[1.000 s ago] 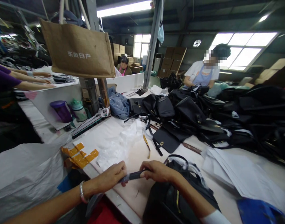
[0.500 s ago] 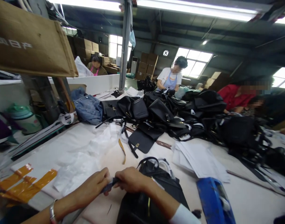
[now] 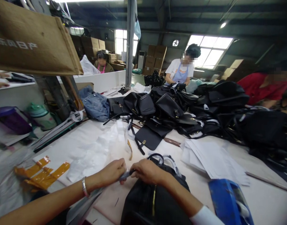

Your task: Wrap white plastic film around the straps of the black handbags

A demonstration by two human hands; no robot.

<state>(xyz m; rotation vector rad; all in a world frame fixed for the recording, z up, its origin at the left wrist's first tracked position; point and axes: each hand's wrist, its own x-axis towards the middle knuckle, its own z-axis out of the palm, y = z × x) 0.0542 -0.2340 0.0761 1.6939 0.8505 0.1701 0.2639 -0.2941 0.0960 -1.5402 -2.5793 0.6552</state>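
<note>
A dark strap [image 3: 128,174] is held above the worktop [image 3: 108,200], just left of the black bag [image 3: 140,203]. Its long axis runs crosswise, slanting slightly upward toward the bag. Fingers of the left hand [image 3: 116,171] and right hand [image 3: 148,171] pinch either side of its visible length.

Across the pale worktable [image 3: 270,206] we see black bags [image 3: 168,106] heaped along the far side, a denim garment [image 3: 96,106] at their left end, crumpled white wrapping [image 3: 93,153], white sheets [image 3: 210,159], a blue container [image 3: 218,197] and, nearest us, a gold-zipped black bag [image 3: 161,206].
</note>
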